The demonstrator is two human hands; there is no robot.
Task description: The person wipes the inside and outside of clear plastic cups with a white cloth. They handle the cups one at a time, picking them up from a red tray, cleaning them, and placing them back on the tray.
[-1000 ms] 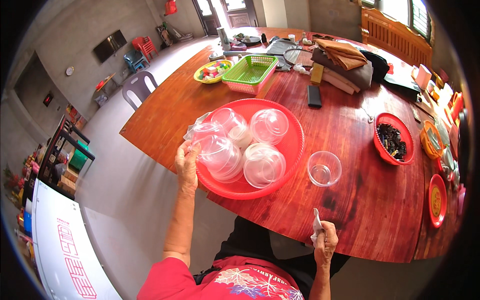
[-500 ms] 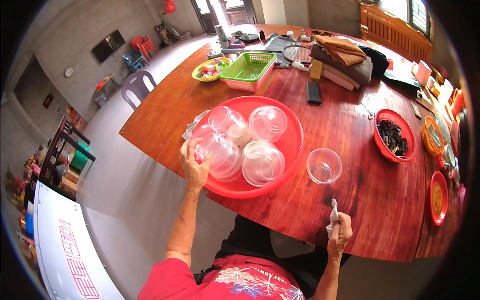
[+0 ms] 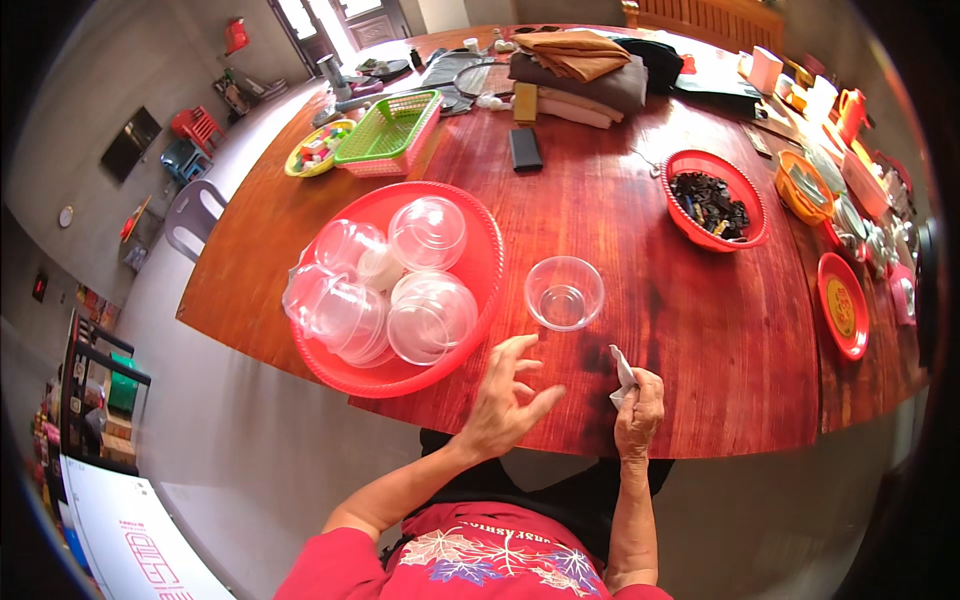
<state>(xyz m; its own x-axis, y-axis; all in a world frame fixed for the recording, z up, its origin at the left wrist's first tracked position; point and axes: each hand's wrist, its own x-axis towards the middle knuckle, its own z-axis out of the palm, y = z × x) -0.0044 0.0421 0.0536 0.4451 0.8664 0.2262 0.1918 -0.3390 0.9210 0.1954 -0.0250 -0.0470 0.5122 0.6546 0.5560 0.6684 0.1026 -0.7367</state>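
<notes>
It looks like someone's home to me, a big living room: a dark flat screen and a round clock hang on the bare grey walls, red plastic chairs stand stacked nearby, and a slatted wooden bench sits beyond the wide wooden desk. Folded cloths and a racket lie there, and daylight comes between double doors.

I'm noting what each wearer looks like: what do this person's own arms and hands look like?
The left hand and right hand are ungloved, with no watch or bracelet visible. The sleeves are short and red, leaving the forearms bare; they belong to a red shirt printed with pale and blue-purple leaves.
</notes>
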